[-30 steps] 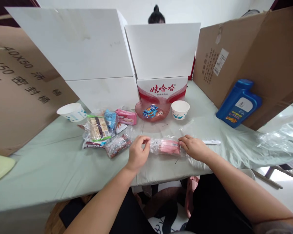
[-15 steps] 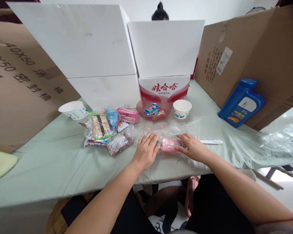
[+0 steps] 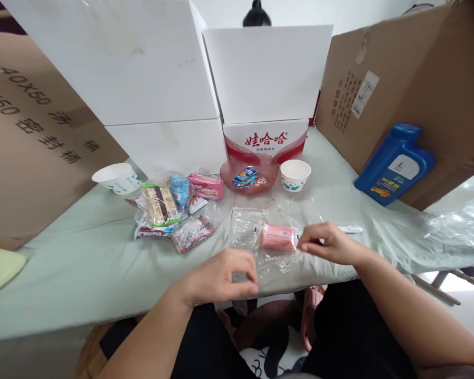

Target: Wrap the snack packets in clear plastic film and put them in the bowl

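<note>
A pink packaged snack (image 3: 277, 237) lies on a clear plastic bag (image 3: 245, 221) spread on the table. My left hand (image 3: 225, 273) hovers over the table's front edge, left of and nearer than the snack. Its fingers are bent, with a gap to the thumb and nothing visible between them. Just right of the snack, my right hand (image 3: 329, 242) is held with loosely curled fingers, and nothing shows in its grasp. Whether its fingertips touch the bag is unclear. Behind the right wrist, a white stick-like handle (image 3: 351, 229) is partly hidden.
Several wrapped snacks (image 3: 161, 208) are piled at left, beside a paper cup on its side (image 3: 118, 179). A pink glass bowl (image 3: 231, 181) holds small blue packets; a paper cup (image 3: 295, 176) stands beside it. A blue bottle (image 3: 395, 166) leans against a cardboard box (image 3: 379, 79). White boxes (image 3: 161, 142) border the back.
Both hands have come off the pink snack and bag. My left hand moved back toward me; my right hand shifted slightly right, its fingers now more curled. The snack stays in place.
</note>
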`<state>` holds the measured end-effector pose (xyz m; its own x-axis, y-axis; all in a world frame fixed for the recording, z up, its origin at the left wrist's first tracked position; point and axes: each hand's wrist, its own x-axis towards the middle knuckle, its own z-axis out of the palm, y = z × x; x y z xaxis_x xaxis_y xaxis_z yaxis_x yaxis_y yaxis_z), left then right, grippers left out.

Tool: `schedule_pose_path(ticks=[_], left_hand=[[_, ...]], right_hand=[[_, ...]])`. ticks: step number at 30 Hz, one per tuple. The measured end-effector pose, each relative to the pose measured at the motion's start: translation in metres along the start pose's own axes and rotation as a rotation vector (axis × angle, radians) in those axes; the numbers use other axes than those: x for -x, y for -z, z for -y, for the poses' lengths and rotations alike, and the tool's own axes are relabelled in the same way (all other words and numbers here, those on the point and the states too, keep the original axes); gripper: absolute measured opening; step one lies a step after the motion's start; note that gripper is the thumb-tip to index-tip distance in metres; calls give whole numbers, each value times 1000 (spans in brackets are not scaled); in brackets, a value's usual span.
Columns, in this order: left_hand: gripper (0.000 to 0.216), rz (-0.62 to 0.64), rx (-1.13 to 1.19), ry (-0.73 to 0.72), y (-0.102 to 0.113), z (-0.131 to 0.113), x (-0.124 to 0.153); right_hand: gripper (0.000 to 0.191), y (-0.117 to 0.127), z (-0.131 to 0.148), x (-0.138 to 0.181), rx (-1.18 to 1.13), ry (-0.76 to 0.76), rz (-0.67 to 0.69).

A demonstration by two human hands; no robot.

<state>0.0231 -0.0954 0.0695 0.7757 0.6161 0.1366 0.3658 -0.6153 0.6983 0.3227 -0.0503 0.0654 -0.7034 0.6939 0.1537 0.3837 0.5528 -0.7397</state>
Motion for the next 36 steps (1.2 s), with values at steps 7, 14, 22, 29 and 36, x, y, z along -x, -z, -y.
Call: schedule_pose_path(ticks=[7,14,22,29,36], left_hand=[[73,-436,-502,226,-35,46,-22],[108,-80,-515,526,-36,43,-21],[95,-28,-531,534,-32,37,-22],[94,4,-521,548,-33,42,-21],[88,-23,-511,518,-34,43,-18]], right_hand=[[36,-46,-18,-33,370,57,-301],[61,-53,-19,-33,557,-54,-98],[50,-17,-14,-67,143,-161,-502],[58,29,-14,-178,237,-84,-670],[32,20,-10,-182,423,-128,-269]])
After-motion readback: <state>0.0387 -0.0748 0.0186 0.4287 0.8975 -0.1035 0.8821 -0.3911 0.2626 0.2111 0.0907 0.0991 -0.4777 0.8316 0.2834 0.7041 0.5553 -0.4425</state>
